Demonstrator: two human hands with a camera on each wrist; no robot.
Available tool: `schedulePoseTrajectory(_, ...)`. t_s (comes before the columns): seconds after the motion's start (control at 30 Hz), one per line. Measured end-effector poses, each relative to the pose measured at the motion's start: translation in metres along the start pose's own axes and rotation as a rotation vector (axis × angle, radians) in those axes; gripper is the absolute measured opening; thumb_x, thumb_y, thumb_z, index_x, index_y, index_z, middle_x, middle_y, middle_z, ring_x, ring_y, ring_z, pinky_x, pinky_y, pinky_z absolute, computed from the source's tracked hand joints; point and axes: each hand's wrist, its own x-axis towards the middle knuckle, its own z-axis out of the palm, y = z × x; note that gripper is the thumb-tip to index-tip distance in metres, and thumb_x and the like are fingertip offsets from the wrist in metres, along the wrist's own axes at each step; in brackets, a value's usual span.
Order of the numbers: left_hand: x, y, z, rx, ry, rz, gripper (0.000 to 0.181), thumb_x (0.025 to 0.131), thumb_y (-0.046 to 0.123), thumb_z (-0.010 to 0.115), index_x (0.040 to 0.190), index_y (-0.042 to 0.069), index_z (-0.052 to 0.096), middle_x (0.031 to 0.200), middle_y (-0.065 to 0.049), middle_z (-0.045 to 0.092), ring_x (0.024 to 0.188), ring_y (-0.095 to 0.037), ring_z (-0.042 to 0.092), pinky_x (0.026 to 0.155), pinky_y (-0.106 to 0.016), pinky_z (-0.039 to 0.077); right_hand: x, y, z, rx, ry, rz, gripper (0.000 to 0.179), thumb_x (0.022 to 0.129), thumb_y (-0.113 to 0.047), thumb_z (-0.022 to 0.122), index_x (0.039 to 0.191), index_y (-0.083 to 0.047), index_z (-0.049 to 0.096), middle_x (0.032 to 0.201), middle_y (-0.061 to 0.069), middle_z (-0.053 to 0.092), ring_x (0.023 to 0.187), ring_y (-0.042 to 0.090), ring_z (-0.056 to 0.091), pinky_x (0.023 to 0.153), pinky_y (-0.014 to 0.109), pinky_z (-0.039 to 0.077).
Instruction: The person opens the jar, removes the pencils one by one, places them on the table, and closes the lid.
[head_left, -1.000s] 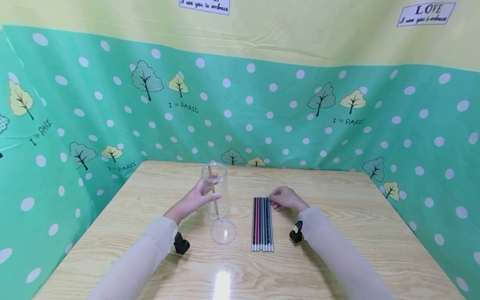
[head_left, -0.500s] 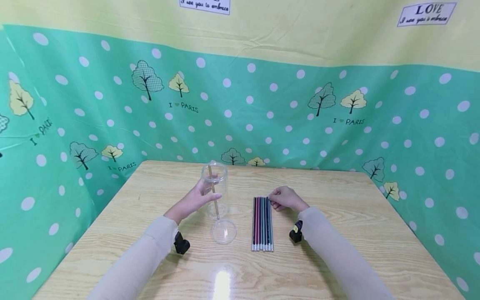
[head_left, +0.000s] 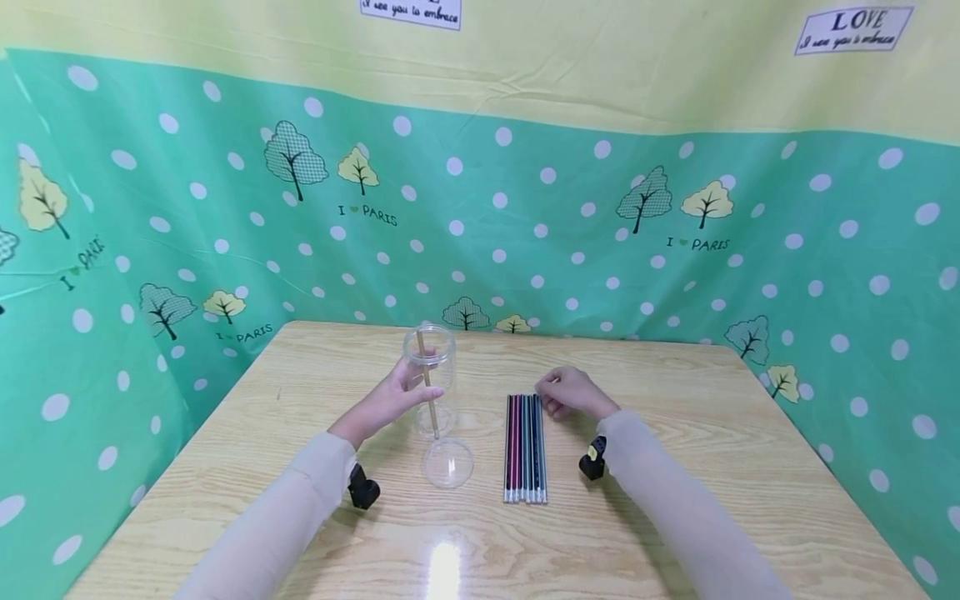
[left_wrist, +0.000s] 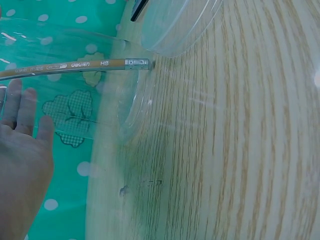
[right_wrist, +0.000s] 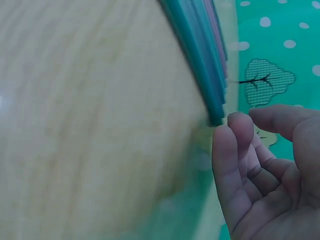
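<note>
My left hand (head_left: 393, 400) grips a clear plastic jar (head_left: 446, 379) that stands upright on the table, lidless. Inside leans a single tan pencil (head_left: 430, 392); in the left wrist view the pencil (left_wrist: 90, 66) shows HB lettering and a metal ferrule at the jar's bottom. A row of several pencils (head_left: 525, 450), dark, red and teal, lies side by side to the right, ferrule ends toward me. At their far ends is my right hand (head_left: 573, 393), fingers loosely bent. In the right wrist view, thumb and fingertips (right_wrist: 240, 125) hold nothing, close to the ends of the pencils (right_wrist: 197, 55).
A clear round lid (head_left: 448, 463) lies flat just in front of the jar. All this is on a wood-grain table (head_left: 645, 533), backed by a green dotted cloth (head_left: 495, 217).
My right hand has risen slightly away from the far ends of the pencils, its fingers shifting a little. The left hand, jar, lid and pencil row keep their places.
</note>
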Motion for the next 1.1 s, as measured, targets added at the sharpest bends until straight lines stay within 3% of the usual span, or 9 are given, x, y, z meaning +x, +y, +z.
schedulePoseTrajectory(0.2, 0.000, 0.002, 0.001, 0.007, -0.002, 0.003, 0.077, 0.096, 0.028, 0.070, 0.157, 0.027, 0.024, 0.162, -0.011, 0.026, 0.148, -0.044, 0.017, 0.115, -0.064, 0.017, -0.003, -0.024, -0.005, -0.072, 0.023, -0.073, 0.028, 0.100, -0.020, 0.060, 0.115, 0.004, 0.062, 0.097, 0.020, 0.068, 0.081, 0.029, 0.067, 0.072, 0.040, 0.060)
schedulePoseTrajectory(0.43, 0.000, -0.001, -0.001, 0.003, 0.001, -0.012, 0.079, 0.095, 0.030, 0.071, 0.158, 0.028, 0.023, 0.163, -0.011, 0.025, 0.148, -0.044, 0.017, 0.114, -0.065, 0.016, -0.003, -0.051, -0.002, -0.079, 0.028, -0.159, 0.031, 0.102, -0.028, 0.060, 0.117, -0.001, 0.064, 0.107, 0.023, 0.067, 0.094, 0.041, 0.065, 0.078, 0.048, 0.059)
schedulePoseTrajectory(0.57, -0.001, -0.001, -0.001, 0.002, 0.003, -0.012, 0.079, 0.094, 0.030, 0.071, 0.157, 0.029, 0.024, 0.163, -0.010, 0.026, 0.147, -0.044, 0.018, 0.114, -0.065, 0.018, -0.002, -0.068, 0.002, -0.087, 0.023, -0.216, 0.028, 0.101, -0.029, 0.061, 0.114, -0.005, 0.066, 0.107, 0.022, 0.068, 0.092, 0.041, 0.066, 0.076, 0.049, 0.059)
schedulePoseTrajectory(0.8, -0.001, 0.000, 0.000, 0.000, 0.003, -0.017, 0.081, 0.094, 0.032, 0.072, 0.158, 0.031, 0.021, 0.163, -0.010, 0.026, 0.148, -0.044, 0.017, 0.114, -0.064, 0.019, -0.008, -0.101, 0.012, -0.112, 0.023, -0.338, 0.024, 0.100, -0.030, 0.064, 0.110, -0.009, 0.068, 0.094, 0.007, 0.067, 0.082, 0.035, 0.066, 0.064, 0.034, 0.058)
schedulePoseTrajectory(1.1, -0.001, 0.000, -0.001, -0.003, -0.008, 0.006, 0.080, 0.095, 0.031, 0.070, 0.158, 0.029, 0.020, 0.163, -0.008, 0.026, 0.148, -0.041, 0.017, 0.116, -0.062, 0.018, -0.014, -0.138, 0.024, -0.117, 0.028, -0.440, 0.021, 0.098, -0.030, 0.066, 0.109, -0.012, 0.070, 0.093, 0.003, 0.067, 0.077, 0.028, 0.065, 0.068, 0.044, 0.059)
